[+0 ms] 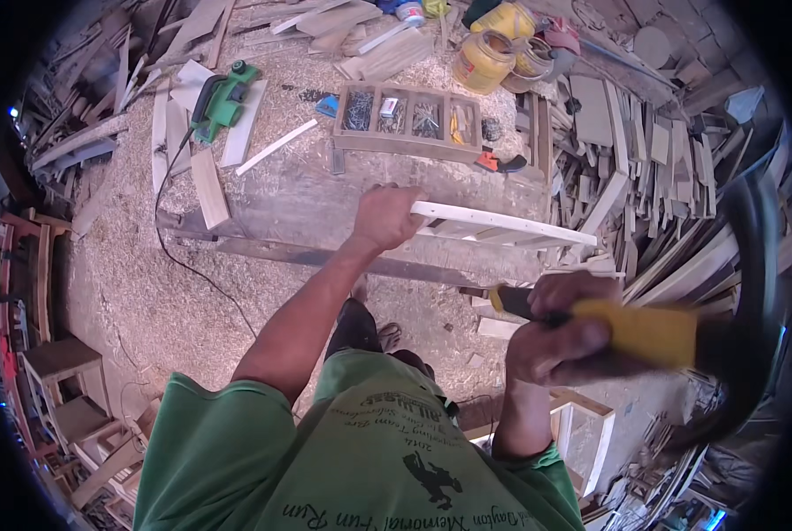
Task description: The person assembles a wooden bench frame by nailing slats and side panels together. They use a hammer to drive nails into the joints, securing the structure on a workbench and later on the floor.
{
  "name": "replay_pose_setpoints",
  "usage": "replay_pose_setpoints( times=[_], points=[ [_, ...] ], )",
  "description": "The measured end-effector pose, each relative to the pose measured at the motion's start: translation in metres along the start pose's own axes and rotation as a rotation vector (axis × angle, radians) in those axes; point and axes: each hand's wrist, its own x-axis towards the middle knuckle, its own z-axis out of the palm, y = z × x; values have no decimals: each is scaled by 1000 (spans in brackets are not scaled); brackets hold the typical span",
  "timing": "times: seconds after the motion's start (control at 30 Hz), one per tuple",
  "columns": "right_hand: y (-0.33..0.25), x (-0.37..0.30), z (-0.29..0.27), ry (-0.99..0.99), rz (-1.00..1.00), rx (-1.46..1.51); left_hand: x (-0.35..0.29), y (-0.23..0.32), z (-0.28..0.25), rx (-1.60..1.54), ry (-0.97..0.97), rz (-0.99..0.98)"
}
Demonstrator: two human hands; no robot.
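My left hand point(387, 217) is closed around the left end of a pale wooden frame point(507, 220) with short slats between its long rails. The frame lies along the near part of the worn workbench point(281, 199). Small dark dots run along its upper rail. On the right, my right hand point(560, 323) grips the black and yellow handle of a hammer point(648, 334), raised close to the view. The hammer's dark head is smeared by motion at the right rim.
A wooden tray point(405, 144) with compartments holds nails and a small box. A green power planer point(225, 104) with a trailing cord sits on boards at left. Yellow containers point(484, 62) stand behind. Stacked offcuts point(670, 159) line the right; shavings cover the floor point(148, 301).
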Motion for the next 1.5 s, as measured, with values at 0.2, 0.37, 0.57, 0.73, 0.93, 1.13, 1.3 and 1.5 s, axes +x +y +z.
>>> replay_pose_setpoints(
  times=[0.2, 0.37, 0.57, 0.73, 0.93, 1.13, 1.3, 1.5],
  points=[
    [60, -77, -1, -434, 452, -827, 1, 4, -1, 56, 40, 8],
    [6, -28, 28, -91, 331, -609, 6, 5, -4, 71, 12, -23],
    [78, -80, 6, -483, 507, -1021, 13, 5, -7, 36, 22, -9],
    [84, -81, 24, -334, 545, -1049, 24, -13, -6, -97, -49, 103],
    [98, -102, 30, -268, 566, -1012, 130, -131, -38, -266, -100, -73],
    [91, -86, 56, -181, 760, -953, 190, -212, -11, 320, 383, -13],
    [89, -70, 69, -121, 784, -988, 210, -221, -6, 202, 225, -110],
    [97, -71, 68, -111, 774, -969, 219, -242, -19, 111, 151, -135]
  ],
)
